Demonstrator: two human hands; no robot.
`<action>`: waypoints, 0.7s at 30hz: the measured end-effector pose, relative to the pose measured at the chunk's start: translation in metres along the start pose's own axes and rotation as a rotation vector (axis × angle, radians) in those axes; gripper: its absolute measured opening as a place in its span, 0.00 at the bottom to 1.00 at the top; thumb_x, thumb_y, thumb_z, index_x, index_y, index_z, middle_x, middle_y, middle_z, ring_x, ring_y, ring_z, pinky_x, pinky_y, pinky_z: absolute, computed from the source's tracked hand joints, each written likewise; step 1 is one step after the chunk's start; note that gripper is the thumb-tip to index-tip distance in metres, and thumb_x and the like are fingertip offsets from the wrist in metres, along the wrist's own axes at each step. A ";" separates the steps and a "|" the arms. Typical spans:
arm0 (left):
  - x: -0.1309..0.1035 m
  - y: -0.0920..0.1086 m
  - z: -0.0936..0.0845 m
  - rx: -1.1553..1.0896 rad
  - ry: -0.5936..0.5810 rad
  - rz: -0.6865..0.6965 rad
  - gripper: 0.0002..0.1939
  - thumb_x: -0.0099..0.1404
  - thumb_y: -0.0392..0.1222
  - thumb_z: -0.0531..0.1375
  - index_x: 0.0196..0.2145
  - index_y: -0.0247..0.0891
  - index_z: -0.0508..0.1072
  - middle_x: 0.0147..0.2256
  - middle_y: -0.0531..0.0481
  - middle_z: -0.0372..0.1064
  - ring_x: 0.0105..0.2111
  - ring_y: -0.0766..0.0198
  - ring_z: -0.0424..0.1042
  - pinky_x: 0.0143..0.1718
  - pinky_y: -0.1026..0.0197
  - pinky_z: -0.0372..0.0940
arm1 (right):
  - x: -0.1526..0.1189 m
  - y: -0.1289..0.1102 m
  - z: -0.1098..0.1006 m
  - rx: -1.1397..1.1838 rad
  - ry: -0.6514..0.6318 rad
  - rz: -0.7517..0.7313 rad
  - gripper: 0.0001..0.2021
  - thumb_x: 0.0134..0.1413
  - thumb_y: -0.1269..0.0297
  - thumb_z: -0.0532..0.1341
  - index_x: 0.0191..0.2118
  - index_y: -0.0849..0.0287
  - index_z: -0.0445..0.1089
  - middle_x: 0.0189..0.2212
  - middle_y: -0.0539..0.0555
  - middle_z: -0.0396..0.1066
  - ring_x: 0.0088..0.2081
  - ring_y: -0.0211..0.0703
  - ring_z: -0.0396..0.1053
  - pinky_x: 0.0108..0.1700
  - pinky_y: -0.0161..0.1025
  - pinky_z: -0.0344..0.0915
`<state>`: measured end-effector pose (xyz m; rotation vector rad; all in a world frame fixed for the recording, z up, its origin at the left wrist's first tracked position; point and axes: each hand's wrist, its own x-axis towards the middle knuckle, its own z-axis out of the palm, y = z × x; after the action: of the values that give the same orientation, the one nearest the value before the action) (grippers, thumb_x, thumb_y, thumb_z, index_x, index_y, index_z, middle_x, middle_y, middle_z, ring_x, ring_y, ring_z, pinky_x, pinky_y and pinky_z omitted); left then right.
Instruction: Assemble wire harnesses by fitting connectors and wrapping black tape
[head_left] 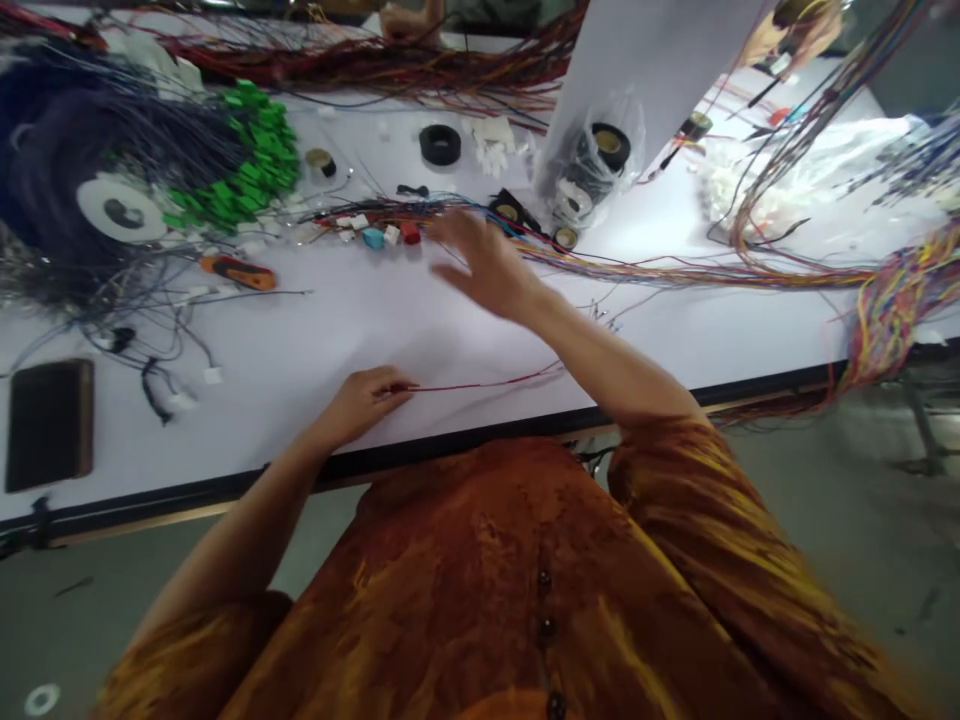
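1 red wire (459, 387) pinched by L hand (366, 402) — R hand (489, 268) fwd, fingers parted, empty, nr connectors (410, 233).

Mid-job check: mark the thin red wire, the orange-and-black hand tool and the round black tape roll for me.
Thin red wire (480, 385): head view, middle of its exposed stretch.
Orange-and-black hand tool (240, 272): head view, middle of its body.
Round black tape roll (441, 153): head view, its near outer side.

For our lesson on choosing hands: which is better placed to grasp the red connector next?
Probably the right hand: it appears open, near the red connector, while the left hand pinches a red wire.
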<state>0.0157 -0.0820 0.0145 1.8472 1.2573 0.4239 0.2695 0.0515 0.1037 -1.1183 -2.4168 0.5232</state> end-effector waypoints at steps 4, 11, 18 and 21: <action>-0.010 0.002 -0.009 -0.300 0.098 -0.134 0.15 0.62 0.54 0.65 0.37 0.41 0.79 0.36 0.48 0.78 0.38 0.59 0.76 0.42 0.58 0.72 | -0.093 0.007 0.033 0.181 -0.541 -0.037 0.13 0.65 0.58 0.63 0.49 0.61 0.71 0.44 0.58 0.76 0.41 0.42 0.73 0.44 0.38 0.66; -0.002 -0.018 -0.013 -0.231 0.147 -0.180 0.12 0.62 0.52 0.63 0.33 0.42 0.77 0.32 0.50 0.76 0.36 0.59 0.75 0.43 0.57 0.72 | -0.208 0.089 -0.009 -0.318 -0.348 0.565 0.18 0.70 0.60 0.49 0.30 0.58 0.67 0.33 0.59 0.76 0.34 0.45 0.71 0.35 0.39 0.55; -0.019 -0.017 -0.010 0.009 0.055 -0.107 0.13 0.67 0.53 0.58 0.34 0.44 0.76 0.34 0.50 0.77 0.37 0.56 0.77 0.40 0.56 0.72 | -0.241 0.157 -0.039 -0.397 -0.173 0.776 0.18 0.65 0.56 0.51 0.23 0.55 0.60 0.27 0.58 0.74 0.32 0.47 0.70 0.39 0.41 0.57; -0.027 -0.024 -0.016 0.108 0.089 -0.092 0.13 0.65 0.56 0.58 0.34 0.48 0.78 0.34 0.49 0.77 0.36 0.52 0.77 0.40 0.50 0.73 | -0.236 0.178 -0.047 -0.352 0.004 0.895 0.15 0.62 0.56 0.54 0.28 0.56 0.66 0.29 0.58 0.75 0.32 0.46 0.70 0.37 0.40 0.59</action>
<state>-0.0210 -0.0949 0.0101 1.8691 1.4443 0.3990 0.5427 -0.0175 0.0025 -2.3520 -1.9279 0.3382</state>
